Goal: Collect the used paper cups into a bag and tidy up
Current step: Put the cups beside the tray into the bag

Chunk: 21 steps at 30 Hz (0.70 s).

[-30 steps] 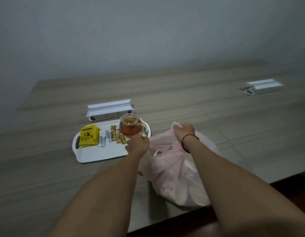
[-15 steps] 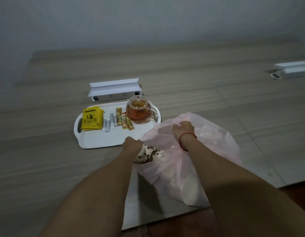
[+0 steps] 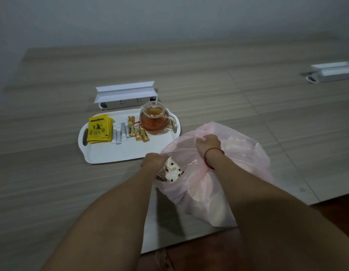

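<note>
A thin pink plastic bag [image 3: 238, 173] lies on the wooden table near its front edge, bulging with pale paper cups. In the bag's mouth shows a white paper cup with brown dots [image 3: 170, 172]. My left hand [image 3: 155, 161] grips the near left rim of the bag's opening, right beside that cup. My right hand [image 3: 207, 142], with a red string on its wrist, grips the far rim of the opening. Between the two hands the mouth is held apart.
A white tray [image 3: 118, 153] sits left of the bag, touching it, with yellow tea packets [image 3: 99, 130], stick sachets [image 3: 130, 130] and a glass teapot [image 3: 154, 119]. Behind the tray stands a white socket box [image 3: 124, 94], and a second socket box [image 3: 332, 74] sits far right.
My hands have pulled the bag's rim apart, so the dotted cup shows in the opening. The view has tilted down and closer to the table.
</note>
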### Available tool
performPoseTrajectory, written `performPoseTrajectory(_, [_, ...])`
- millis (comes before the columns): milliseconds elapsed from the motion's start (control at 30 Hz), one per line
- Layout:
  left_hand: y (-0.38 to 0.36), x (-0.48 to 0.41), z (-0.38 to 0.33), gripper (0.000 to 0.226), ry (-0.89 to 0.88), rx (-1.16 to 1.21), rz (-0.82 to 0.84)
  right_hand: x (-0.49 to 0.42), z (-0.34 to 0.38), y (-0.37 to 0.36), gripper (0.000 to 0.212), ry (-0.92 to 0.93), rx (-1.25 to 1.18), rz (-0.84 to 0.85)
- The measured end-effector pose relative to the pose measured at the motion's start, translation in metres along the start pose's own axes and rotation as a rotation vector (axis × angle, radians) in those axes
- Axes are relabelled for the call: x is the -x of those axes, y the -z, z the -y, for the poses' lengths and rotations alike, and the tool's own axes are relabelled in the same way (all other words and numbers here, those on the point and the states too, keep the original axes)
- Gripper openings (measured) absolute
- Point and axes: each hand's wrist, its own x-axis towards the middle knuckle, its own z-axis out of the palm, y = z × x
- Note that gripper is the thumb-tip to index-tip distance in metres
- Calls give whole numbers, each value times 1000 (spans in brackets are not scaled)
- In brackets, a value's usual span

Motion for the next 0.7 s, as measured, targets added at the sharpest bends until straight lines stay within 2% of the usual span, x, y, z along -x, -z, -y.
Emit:
performPoseTrajectory(100, [-5, 0, 0, 50, 20, 5, 54, -1, -3, 0, 25, -5, -19, 4])
performPoseTrajectory(267, [-10, 3, -2, 47, 34, 17, 52, 2, -4, 3, 22, -17, -38, 12])
performPoseTrajectory(333, [-11, 7, -2, 47, 12, 7, 14, 4, -5, 8, 22, -12, -45, 12])
performPoseTrajectory(533, [-6, 40, -20, 39, -111, -34, -243, 18, -4, 35, 25, 11, -93, -8])
performPoseTrajectory(633, [-4, 64, -37, 37, -183, -46, -248, 30, 1, 55, 11, 39, -122, -18])
performPoseTrajectory(700, [-5, 81, -47, 34, -219, -85, -213, 41, 5, 68, 10, 54, -154, -34])
